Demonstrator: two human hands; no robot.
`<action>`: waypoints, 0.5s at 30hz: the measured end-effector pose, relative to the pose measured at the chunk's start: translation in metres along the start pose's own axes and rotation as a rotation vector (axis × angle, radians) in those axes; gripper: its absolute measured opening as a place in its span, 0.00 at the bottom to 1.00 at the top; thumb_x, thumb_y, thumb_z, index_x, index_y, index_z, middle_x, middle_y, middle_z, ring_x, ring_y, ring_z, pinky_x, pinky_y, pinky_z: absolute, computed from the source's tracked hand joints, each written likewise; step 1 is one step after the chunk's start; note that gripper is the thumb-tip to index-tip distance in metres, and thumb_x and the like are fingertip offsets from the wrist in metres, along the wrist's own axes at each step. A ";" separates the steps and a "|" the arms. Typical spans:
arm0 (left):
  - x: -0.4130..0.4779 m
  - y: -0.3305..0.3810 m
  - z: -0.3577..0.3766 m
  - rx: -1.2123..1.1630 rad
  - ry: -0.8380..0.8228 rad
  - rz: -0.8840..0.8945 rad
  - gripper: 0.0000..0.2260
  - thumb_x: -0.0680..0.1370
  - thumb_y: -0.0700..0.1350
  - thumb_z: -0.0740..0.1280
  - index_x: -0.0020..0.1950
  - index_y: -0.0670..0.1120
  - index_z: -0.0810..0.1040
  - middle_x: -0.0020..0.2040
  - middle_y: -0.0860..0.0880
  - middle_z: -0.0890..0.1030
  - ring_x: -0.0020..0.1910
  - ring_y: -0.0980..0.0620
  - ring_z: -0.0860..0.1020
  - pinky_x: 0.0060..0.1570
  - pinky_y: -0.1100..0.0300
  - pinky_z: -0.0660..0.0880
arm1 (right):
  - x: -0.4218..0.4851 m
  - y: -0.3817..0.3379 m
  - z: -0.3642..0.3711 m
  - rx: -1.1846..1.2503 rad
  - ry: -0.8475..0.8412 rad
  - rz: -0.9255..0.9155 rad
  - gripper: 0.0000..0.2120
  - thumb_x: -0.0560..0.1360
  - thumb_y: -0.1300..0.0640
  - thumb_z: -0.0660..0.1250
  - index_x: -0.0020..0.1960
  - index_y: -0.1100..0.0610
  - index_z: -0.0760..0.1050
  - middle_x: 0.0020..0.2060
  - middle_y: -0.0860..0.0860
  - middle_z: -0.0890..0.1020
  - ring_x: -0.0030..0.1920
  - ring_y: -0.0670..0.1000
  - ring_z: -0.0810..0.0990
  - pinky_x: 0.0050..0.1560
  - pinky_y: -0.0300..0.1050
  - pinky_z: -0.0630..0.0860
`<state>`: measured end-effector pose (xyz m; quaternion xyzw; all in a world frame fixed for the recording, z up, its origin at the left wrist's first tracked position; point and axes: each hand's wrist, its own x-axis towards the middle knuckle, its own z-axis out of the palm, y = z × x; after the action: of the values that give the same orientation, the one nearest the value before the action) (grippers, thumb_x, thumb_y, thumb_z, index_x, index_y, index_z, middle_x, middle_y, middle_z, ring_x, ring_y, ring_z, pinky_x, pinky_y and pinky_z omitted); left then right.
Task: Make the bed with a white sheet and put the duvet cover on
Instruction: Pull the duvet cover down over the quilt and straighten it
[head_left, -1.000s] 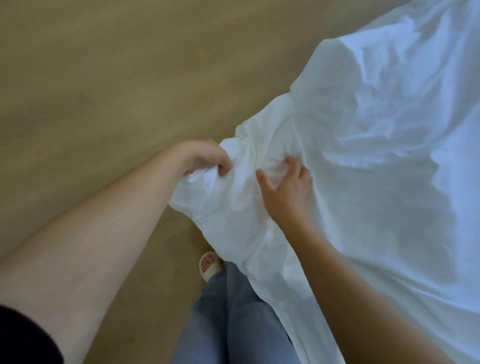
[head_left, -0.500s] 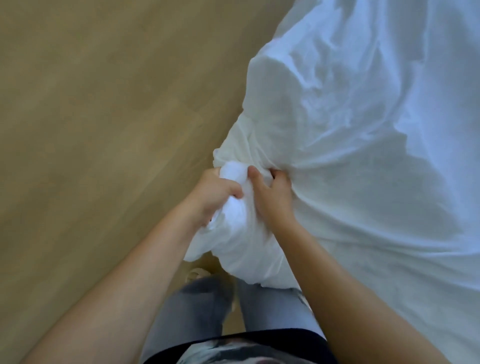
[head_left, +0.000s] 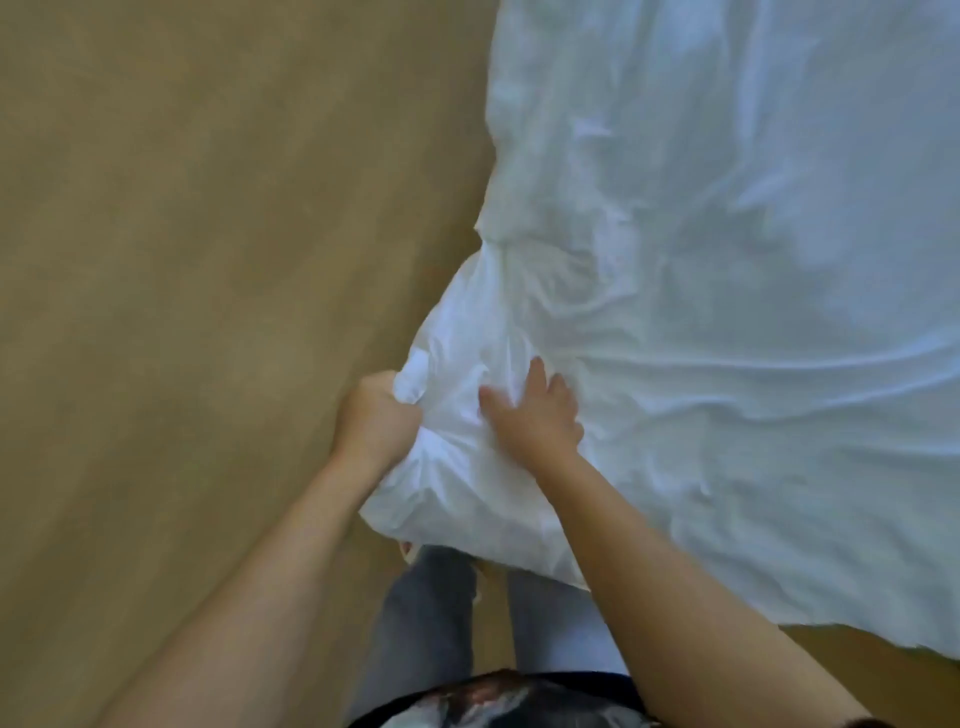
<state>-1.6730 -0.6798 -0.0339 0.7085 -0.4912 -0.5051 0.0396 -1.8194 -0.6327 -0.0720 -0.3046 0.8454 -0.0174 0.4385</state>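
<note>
Tan flooring (head_left: 182, 312) fills the left of the head view, and a white sheet (head_left: 727, 312) is spread, wrinkled, across the right. Its near corner (head_left: 457, 483) is gathered into a bunch above the person's jeans (head_left: 421, 623).

If that corner were tugged too hard, the far edges could be dragged out of place, since nothing is seen pinning them. If the bunch were let go too soon, the cloth would likely slump to the floor (the lower hem already hangs loose at the right).

The left hand (head_left: 374, 421) is closed in a fist, fingers clamped on the bunched corner. The right hand (head_left: 535, 421) is laid on the cloth just beside it, fingers spread and fairly straight, thumb held out. Whether the fingertips are dug in cannot be told through the blur.
</note>
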 end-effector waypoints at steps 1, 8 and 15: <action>0.009 -0.003 0.013 0.024 0.003 0.030 0.05 0.71 0.34 0.61 0.36 0.38 0.74 0.30 0.46 0.72 0.32 0.47 0.69 0.31 0.57 0.62 | 0.007 0.006 0.000 0.057 0.001 0.009 0.36 0.76 0.40 0.58 0.77 0.51 0.47 0.75 0.55 0.53 0.74 0.58 0.52 0.70 0.59 0.55; -0.001 -0.011 0.023 -0.090 0.026 0.036 0.06 0.67 0.33 0.61 0.41 0.35 0.75 0.31 0.47 0.71 0.30 0.50 0.69 0.29 0.60 0.63 | 0.008 0.028 -0.009 0.193 0.107 -0.063 0.28 0.76 0.44 0.61 0.69 0.61 0.63 0.65 0.56 0.66 0.64 0.59 0.67 0.60 0.49 0.65; -0.037 0.017 0.004 -0.332 -0.142 0.083 0.09 0.66 0.33 0.67 0.38 0.47 0.80 0.36 0.49 0.81 0.34 0.49 0.79 0.33 0.60 0.74 | -0.005 0.031 -0.008 0.259 0.235 -0.165 0.18 0.79 0.44 0.58 0.37 0.54 0.62 0.32 0.48 0.70 0.35 0.52 0.69 0.38 0.47 0.63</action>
<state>-1.6875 -0.6595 -0.0017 0.6339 -0.4316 -0.6258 0.1421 -1.8386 -0.6068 -0.0726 -0.3096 0.8536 -0.1973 0.3695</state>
